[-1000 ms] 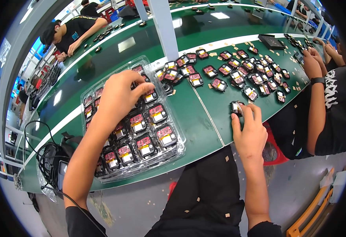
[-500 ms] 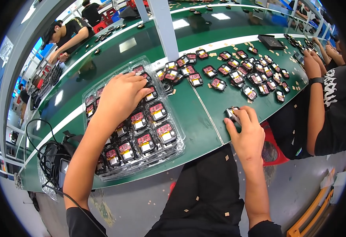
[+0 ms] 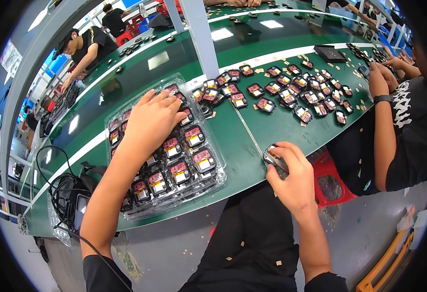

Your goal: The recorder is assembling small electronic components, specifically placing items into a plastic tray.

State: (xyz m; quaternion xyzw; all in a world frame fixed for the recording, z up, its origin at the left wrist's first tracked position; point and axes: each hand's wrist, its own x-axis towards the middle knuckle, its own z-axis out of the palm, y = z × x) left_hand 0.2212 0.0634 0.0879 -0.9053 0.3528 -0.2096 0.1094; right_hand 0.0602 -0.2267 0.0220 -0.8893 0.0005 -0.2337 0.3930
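Observation:
My left hand (image 3: 154,119) lies over the far part of a clear plastic tray (image 3: 217,146), fingers stretched out and slightly apart. The fingertips rest among the small black-cased electronic units (image 3: 204,160) that fill its pockets in rows; each shows a red board, a white block and a yellow strip. Whether the fingertips press on one is hidden. Just right of the seam in the table, my right hand (image 3: 294,177) is closed on another small electronic unit (image 3: 272,155), held by its edges between thumb and fingers low over the green tabletop.
Many similar units (image 3: 315,97) lie loose on the green table (image 3: 238,168) at the right. Black cables (image 3: 60,194) are bunched at the left. A grey post (image 3: 201,44) rises behind the tray. A co-worker (image 3: 393,126) sits at the right, beside a red stool (image 3: 331,181).
My right hand has moved left and a little nearer with the unit, to the table seam. My left hand stays over the tray. The view has shifted slightly.

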